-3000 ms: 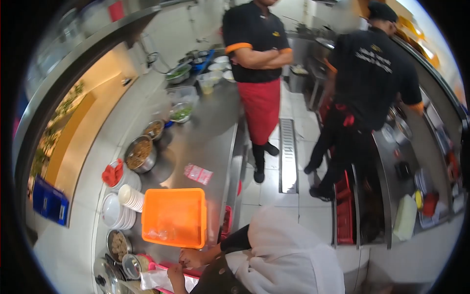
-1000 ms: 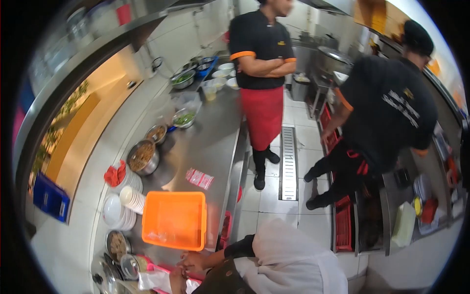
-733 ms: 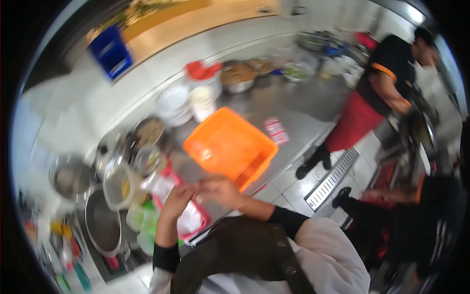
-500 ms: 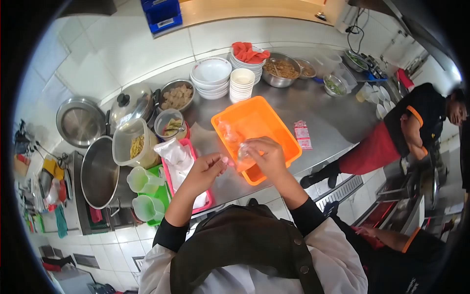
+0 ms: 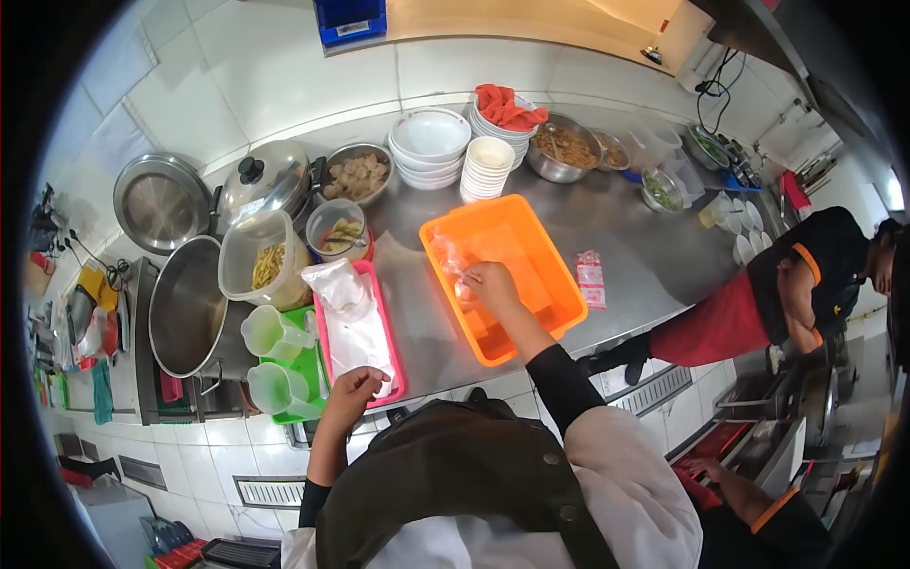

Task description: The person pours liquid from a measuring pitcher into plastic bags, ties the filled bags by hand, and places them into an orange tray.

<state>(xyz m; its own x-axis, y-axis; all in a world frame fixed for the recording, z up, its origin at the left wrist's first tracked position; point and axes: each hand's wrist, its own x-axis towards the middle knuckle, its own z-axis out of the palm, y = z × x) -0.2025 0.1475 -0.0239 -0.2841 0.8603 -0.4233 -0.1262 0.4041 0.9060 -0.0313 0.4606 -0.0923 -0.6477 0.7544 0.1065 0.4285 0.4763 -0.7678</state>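
Note:
My right hand (image 5: 491, 284) is over the left part of the orange tray (image 5: 559, 270), its fingers closed on a small clear plastic bag (image 5: 464, 292). More clear plastic (image 5: 445, 248) lies at the tray's left side. My left hand (image 5: 354, 389) hangs at the near edge of the pink tray (image 5: 396, 365), thumb and fingers drawn together; whether anything small is between them is hidden. White plastic bags (image 5: 343, 292) lie in the pink tray.
Stacked bowls (image 5: 428, 142), cups (image 5: 488, 166) and food bowls line the wall. Left are a large pot (image 5: 190, 313) and green-tinted jugs (image 5: 275, 334). A pink-and-white packet (image 5: 590, 280) lies right. Two people (image 5: 806, 275) (image 5: 749, 493) stand at the right.
The view has swung from along the counter to facing it. My hands have parted: the right has set the small bag down over the orange tray, the left has drawn back toward me.

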